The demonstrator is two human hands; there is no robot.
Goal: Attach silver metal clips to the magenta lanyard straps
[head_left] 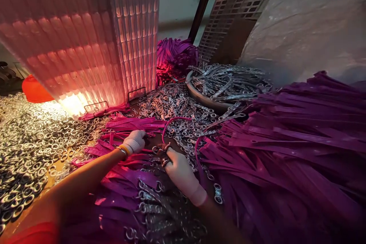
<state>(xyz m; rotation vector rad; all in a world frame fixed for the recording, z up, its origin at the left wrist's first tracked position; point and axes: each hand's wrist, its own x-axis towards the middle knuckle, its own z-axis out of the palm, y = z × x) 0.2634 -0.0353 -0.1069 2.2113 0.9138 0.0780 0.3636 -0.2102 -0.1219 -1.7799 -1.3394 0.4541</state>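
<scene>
My left hand [135, 141], in a whitish knit glove, is closed above the magenta straps [134, 124]; whatever its fingers hold is hidden. To the right, my right hand [180, 171] wears a pale glove with dark strips wrapped round the fingers. Its thumb and fingers are pinched at a small metal ring [154, 149]. A magenta strap [163, 131] curves up just beyond these fingers. Below both hands lie purple straps [128, 179] whose ends carry metal ring-ended links [148, 207].
Loose metal rings [25, 156] cover the left side. A basin [200, 97] heaped with metal links [228, 80] stands behind. Purple straps [286, 141] pile high at right. Ribbed translucent panels [137, 38] rise at the back left, beside an orange lamp shade [36, 89].
</scene>
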